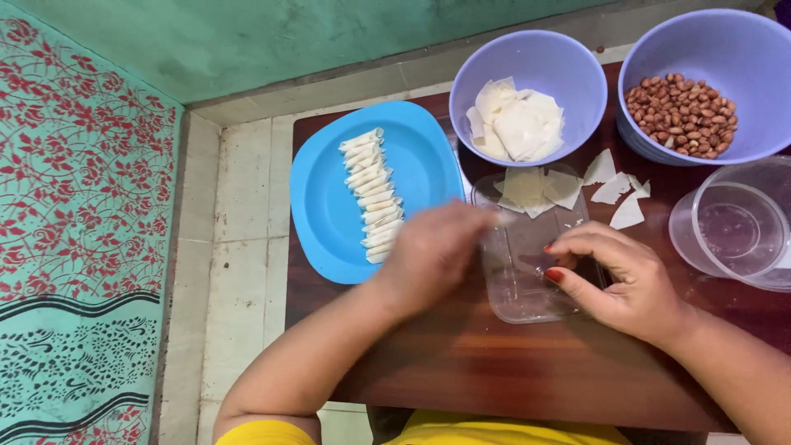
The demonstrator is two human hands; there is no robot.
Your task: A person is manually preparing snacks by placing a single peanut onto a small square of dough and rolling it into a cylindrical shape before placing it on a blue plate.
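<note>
Head view: the fingers of the right hand are curled together, tips pinched low over a clear lid that lies flat on the counter. Something small may sit between them, but I cannot tell, since the knuckles hide it. The left hand is blurred in motion at the lid's 9 o'clock edge, fingers bunched toward a wrapper square at the lid's 12 o'clock end; whether they grip it cannot be told.

The lid seems to serve as a clean work surface, with wrappers kept close at its far end. At 10 o'clock from the hands a blue plate carries a neat row of rolled wrappers, lined side by side, likely to keep them from sticking. At 12 o'clock a lilac bowl holds a loose stack of wrappers. At 1 o'clock a second lilac bowl holds peanuts. Torn scraps lie between the bowls and the lid. At 3 o'clock stands a clear tub.
</note>
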